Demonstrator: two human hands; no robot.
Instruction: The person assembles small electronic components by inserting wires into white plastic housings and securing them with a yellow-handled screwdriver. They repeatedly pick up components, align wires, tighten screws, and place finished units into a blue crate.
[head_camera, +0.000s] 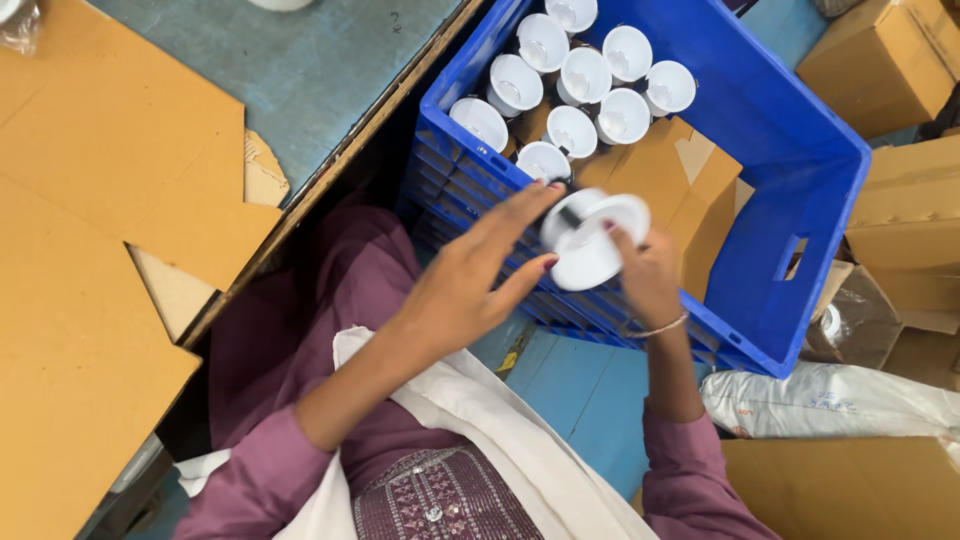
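White plastic, round and shallow, sits between both hands: a downlight housing (592, 240) held just above the near wall of a blue crate (800, 150). The right hand (648, 272) pinches its right edge, fingers closed on the rim, seemingly to steady it. The left hand (470, 275) has its fingers spread wide, the tips just touching the housing's left edge and a dark clip there, not gripping. Inside the crate, at its far left end, more white housings (585, 75) stand packed together, open faces up; a folded cardboard divider (680, 180) fills the space to their right. Flat cardboard sheets (90, 200) cover the worktop (300, 70) at left.
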